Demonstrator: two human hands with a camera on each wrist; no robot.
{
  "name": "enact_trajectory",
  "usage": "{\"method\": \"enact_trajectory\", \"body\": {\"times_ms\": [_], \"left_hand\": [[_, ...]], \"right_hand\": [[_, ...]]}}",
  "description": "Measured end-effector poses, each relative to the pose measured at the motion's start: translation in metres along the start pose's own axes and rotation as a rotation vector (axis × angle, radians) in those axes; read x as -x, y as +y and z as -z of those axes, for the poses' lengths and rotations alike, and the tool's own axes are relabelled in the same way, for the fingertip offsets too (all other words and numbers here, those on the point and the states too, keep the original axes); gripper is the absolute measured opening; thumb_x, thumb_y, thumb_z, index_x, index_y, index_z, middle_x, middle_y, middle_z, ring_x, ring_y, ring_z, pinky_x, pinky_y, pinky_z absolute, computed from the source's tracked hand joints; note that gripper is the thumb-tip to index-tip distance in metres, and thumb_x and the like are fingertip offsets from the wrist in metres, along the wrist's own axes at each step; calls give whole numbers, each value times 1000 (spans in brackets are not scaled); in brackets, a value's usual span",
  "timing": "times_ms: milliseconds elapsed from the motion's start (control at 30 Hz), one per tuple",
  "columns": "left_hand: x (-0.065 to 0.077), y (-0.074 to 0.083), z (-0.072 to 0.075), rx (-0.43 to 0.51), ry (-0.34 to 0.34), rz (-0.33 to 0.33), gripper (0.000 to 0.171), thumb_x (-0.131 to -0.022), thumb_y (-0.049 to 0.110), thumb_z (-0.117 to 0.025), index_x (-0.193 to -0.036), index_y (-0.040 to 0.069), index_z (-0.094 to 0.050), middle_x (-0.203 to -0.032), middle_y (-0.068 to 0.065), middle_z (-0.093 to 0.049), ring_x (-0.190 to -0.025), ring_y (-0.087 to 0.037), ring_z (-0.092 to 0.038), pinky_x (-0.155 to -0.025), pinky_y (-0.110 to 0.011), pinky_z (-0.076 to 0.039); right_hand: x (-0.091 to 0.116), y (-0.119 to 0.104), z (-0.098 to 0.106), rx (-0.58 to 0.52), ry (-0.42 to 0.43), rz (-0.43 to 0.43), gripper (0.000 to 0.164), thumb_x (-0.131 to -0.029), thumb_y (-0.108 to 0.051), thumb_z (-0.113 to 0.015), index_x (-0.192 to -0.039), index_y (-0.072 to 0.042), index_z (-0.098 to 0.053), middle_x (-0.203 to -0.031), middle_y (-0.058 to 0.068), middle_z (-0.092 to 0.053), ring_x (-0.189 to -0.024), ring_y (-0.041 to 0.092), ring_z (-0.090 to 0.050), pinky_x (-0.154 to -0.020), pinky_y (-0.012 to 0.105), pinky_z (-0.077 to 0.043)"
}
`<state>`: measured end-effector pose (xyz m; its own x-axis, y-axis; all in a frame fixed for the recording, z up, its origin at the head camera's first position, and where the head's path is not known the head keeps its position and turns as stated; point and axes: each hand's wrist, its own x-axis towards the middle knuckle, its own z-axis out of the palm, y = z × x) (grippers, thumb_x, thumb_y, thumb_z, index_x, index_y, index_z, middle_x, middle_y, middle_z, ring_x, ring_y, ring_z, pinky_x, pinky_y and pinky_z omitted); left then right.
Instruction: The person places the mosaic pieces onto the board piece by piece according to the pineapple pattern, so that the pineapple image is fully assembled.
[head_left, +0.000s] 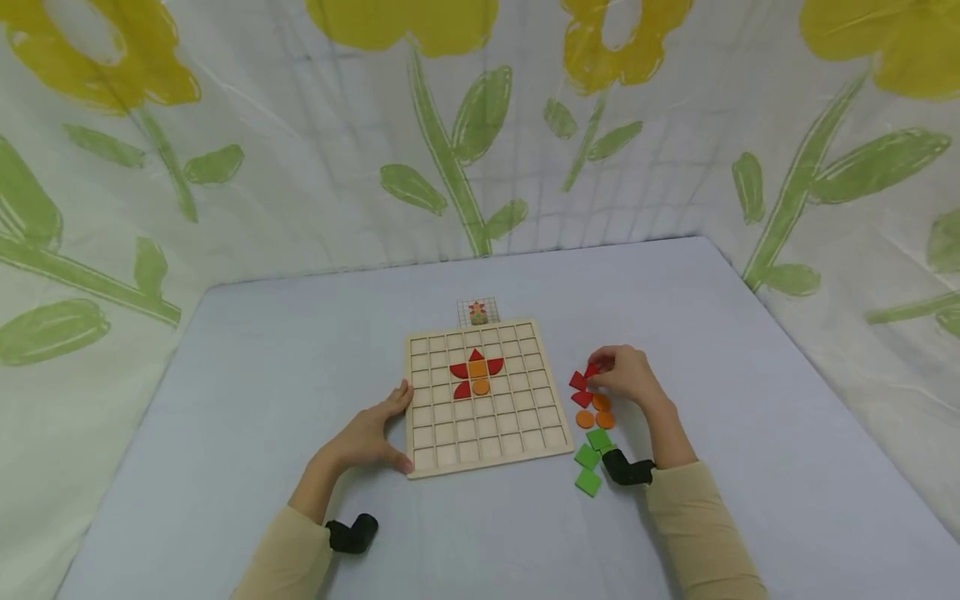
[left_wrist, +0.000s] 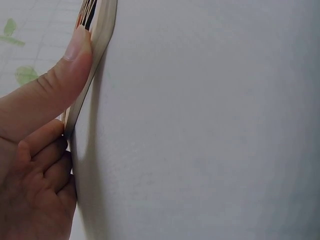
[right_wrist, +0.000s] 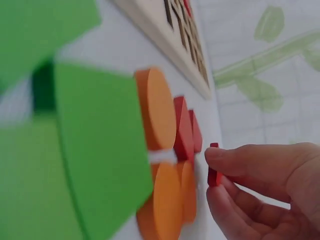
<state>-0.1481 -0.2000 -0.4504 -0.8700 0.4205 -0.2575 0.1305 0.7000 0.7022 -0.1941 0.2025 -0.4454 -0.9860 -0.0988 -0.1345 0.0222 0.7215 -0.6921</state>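
Note:
A square wooden grid board (head_left: 450,429) lies on the table, with red and orange pieces in its upper middle cells. My left hand (head_left: 372,433) rests along the board's left edge, thumb at the near corner and fingers further up, spread apart. In the left wrist view the thumb (left_wrist: 75,65) presses the rim. My right hand (head_left: 626,375) pinches a small red tile (right_wrist: 214,167) between thumb and fingers, right of the board; its full shape is hidden. Close to that hand lie other red tiles (head_left: 578,381) and several orange discs (head_left: 585,419).
Several green square tiles (head_left: 588,482) lie nearer me, right of the board, partly beneath the black wrist mount (head_left: 626,468). A small printed pattern card (head_left: 465,313) shows at the board's far edge. Behind the table (head_left: 300,333) hangs a flower-printed cloth (head_left: 300,183).

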Motion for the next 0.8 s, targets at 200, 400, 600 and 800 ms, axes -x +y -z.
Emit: {"method": "enact_trajectory", "body": {"times_ms": [200, 400, 600, 800], "left_hand": [[0, -1, 0, -3, -3, -10, 117, -58, 20, -93, -151, -3, -25, -159, -18, -14, -145, -40, -13, -113, -63, -12], [0, -1, 1, 8, -5, -14, 116, -59, 20, -92, -151, -4, -25, -159, -18, -14, -145, -40, -13, -113, -63, -11], [1, -2, 1, 4, -9, -12, 116, -59, 20, -92, -151, -3, -24, -159, -18, -14, -145, -40, -13, -113, -64, -10], [-1, -2, 1, 9, -7, -13, 116, -58, 18, -92, -150, -4, -25, -159, -19, -15, -145, -40, -13, -113, -62, -11]], "right_hand": [[1, -23, -10, -14, 17, 3, 31, -82, -6, -72, -109, 8, -66, -98, 20, -69, -89, 32, -63, -78, 41, -55], [6, -50, -33, -83, 13, 67, 33, -82, -3, -74, -112, 9, -67, -98, 19, -70, -90, 30, -67, -76, 38, -57], [1, -71, -60, -98, -15, 110, 32, -80, -4, -77, -110, 5, -69, -99, 15, -71, -90, 27, -66, -77, 36, -56], [-6, -81, -80, -74, -7, 115, 32, -77, -5, -81, -106, 3, -72, -97, 13, -72, -89, 25, -66, -78, 36, -55]]}}
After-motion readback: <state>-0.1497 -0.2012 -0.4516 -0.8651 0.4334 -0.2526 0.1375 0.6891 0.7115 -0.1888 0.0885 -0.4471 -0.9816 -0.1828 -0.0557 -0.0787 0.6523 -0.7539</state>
